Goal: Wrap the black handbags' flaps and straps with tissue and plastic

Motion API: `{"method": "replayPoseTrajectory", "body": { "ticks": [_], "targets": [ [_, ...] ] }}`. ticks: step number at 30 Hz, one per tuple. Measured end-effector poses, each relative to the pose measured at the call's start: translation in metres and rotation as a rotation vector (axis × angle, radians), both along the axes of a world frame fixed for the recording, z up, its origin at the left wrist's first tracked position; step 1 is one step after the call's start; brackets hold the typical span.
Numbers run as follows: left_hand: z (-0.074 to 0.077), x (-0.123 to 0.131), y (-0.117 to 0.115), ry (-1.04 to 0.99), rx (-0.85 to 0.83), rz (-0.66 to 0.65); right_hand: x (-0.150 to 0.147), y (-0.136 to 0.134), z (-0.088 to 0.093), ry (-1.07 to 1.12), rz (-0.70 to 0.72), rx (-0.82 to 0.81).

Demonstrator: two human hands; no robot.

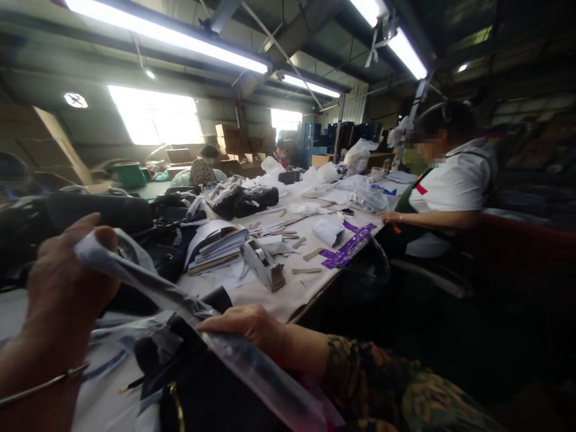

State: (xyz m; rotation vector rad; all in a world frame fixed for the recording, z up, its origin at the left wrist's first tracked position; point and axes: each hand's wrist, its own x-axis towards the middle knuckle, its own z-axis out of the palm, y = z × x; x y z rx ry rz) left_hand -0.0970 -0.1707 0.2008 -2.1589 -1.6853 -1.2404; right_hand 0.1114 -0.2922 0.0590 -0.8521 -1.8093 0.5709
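Observation:
A long strip of translucent white plastic wrapping (148, 285) stretches between my two hands. My left hand (69, 276), raised at the left, is closed around its upper end, which loops over the fingers. Lower down, my right hand (254, 330) grips the same wrapping with the thumb along its top; the wrapping runs on toward the bottom edge. Whether a strap lies inside it, I cannot tell. Below the hands, a black bag (211, 384) with gold-coloured metal fittings lies on the table, partly covered by the wrapping and my right forearm.
Ahead on the table (265, 303) are a tape dispenser (263, 264), a stack of papers (220, 243) and several cardboard strips. Black bags (247, 201) lie farther back among plastic. Purple tape (348, 246) hangs over the right edge. A co-worker (454, 180) sits at the right.

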Motion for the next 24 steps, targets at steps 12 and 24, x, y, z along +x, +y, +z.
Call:
{"method": "replayPoseTrajectory", "body": {
  "ticks": [12, 24],
  "targets": [
    [-0.113, 0.022, -0.091, -0.745, -1.194, -0.741, 0.006, 0.040, -0.008, -0.057, -0.195, 0.085],
    [-0.114, 0.039, -0.076, -1.783, -0.788, -0.607, -0.003, 0.007, -0.015, 0.142, -0.086, -0.435]
  ]
}}
